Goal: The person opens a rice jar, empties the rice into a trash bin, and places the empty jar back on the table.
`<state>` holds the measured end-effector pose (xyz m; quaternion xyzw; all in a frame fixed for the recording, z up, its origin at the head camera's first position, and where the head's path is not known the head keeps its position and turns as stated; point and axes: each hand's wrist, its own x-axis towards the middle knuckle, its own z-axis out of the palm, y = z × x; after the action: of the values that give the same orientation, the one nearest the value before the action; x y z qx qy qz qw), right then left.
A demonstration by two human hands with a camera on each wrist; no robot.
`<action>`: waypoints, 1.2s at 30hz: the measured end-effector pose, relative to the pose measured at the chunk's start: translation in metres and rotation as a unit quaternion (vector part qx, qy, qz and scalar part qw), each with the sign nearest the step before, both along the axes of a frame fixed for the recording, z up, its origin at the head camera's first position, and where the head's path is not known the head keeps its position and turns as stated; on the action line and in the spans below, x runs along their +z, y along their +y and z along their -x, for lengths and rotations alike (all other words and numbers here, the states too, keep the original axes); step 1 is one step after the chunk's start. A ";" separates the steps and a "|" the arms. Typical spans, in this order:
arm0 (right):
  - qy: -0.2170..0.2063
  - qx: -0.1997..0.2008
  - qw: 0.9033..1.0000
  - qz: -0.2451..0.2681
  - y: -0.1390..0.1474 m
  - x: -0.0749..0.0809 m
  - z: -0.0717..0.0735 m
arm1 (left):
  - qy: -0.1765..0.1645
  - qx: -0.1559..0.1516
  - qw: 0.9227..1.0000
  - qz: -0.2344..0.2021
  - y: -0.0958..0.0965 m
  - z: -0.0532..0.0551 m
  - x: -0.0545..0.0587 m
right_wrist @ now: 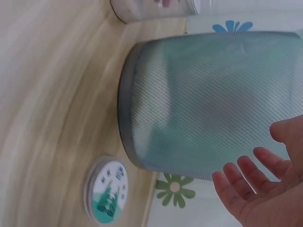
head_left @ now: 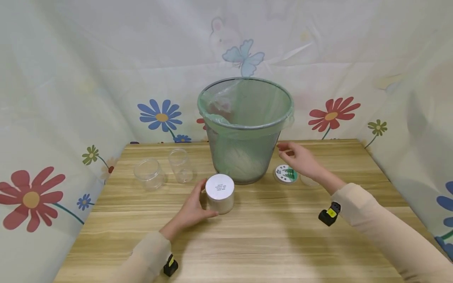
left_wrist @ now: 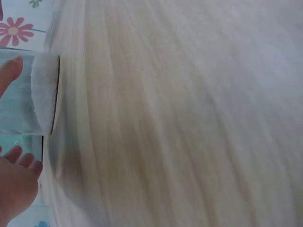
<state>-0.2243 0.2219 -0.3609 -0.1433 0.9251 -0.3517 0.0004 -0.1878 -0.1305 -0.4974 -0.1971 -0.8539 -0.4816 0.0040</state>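
My left hand (head_left: 192, 208) grips a clear jar (head_left: 221, 205) with a white round top (head_left: 220, 186) bearing small print. Thumb and fingers lie on opposite sides of it. The left wrist view shows white contents in the lower part of the jar (left_wrist: 43, 92), close to the tabletop. My right hand (head_left: 301, 159) holds nothing and hovers right of the mesh wastebasket (head_left: 244, 157), its fingers loosely bent. Below that hand lies a round white lid (head_left: 286, 174) with a green tree picture, also in the right wrist view.
A green plastic bag (head_left: 262, 131) lines the wastebasket at the back centre. Two clear containers stand back left: a wide one (head_left: 148, 175) and a tall one (head_left: 180, 165). A clear disc (head_left: 309, 181) lies partly under my right wrist. Flower-printed curtains (head_left: 159, 78) border the wooden table (head_left: 247, 243).
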 end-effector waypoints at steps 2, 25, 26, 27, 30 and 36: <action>0.005 0.011 1.000 -0.001 -0.003 -0.004 -0.004 | -0.014 0.003 1.000 -0.006 0.003 0.001 -0.001; 0.055 0.092 0.994 -0.037 -0.038 -0.026 -0.044 | -0.040 0.003 0.998 -0.046 0.018 0.009 -0.018; 0.052 0.091 0.994 -0.037 -0.038 -0.026 -0.044 | -0.039 0.003 0.998 -0.043 0.018 0.009 -0.017; 0.048 0.090 0.994 -0.037 -0.039 -0.026 -0.045 | -0.038 0.002 0.998 -0.042 0.019 0.009 -0.017; 0.046 0.091 0.994 -0.040 -0.040 -0.026 -0.046 | -0.038 0.002 0.999 -0.039 0.019 0.010 -0.017; 0.046 0.091 0.994 -0.040 -0.041 -0.028 -0.046 | -0.030 -0.006 0.999 -0.034 0.020 0.008 -0.012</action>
<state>-0.1780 0.1813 -0.3887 -0.2425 0.9206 -0.3061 -0.0047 -0.1955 -0.1104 -0.5096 -0.1871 -0.8358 -0.5158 -0.0181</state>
